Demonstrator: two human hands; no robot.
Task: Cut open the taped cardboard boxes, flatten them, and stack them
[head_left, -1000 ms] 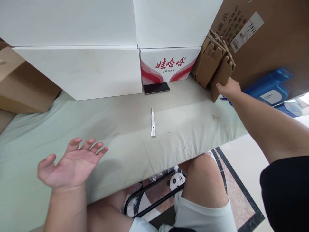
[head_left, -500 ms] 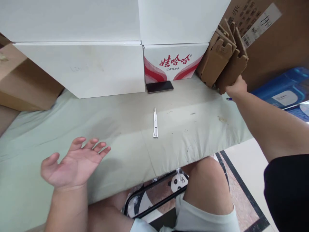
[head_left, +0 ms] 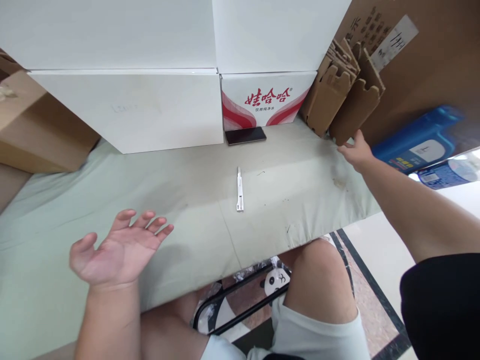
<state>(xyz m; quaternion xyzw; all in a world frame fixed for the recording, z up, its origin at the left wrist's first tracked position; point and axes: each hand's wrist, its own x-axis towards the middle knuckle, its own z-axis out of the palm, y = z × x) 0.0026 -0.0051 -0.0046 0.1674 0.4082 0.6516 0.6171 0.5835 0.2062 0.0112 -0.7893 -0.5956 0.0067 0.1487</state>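
My left hand (head_left: 122, 247) hovers above the cloth-covered table at the left, palm up, fingers spread and slightly bent, holding nothing. At the far right my right hand (head_left: 358, 151) reaches down to the tabletop beside folded cardboard pieces (head_left: 354, 111). Its thumb and a finger show at the lower edge of the cardboard, but the other fingertips are hidden, so I cannot tell whether it grips anything. Between the hands a thin white plastic-looking piece (head_left: 240, 191) with a narrow tip lies lengthwise on the cloth.
White boxes (head_left: 168, 112) line the back, one with red lettering (head_left: 268, 97). A dark phone (head_left: 245, 135) lies at its foot. An open brown carton (head_left: 48, 125) stands left, a large brown box (head_left: 431, 65) right. A blue bottle (head_left: 416, 142) is beyond my right forearm.
My right hand has come slightly down and left, closer to the tabletop. A small blue-purple tip beside it is now out of sight. My left hand has hardly moved; the view has shifted slightly.
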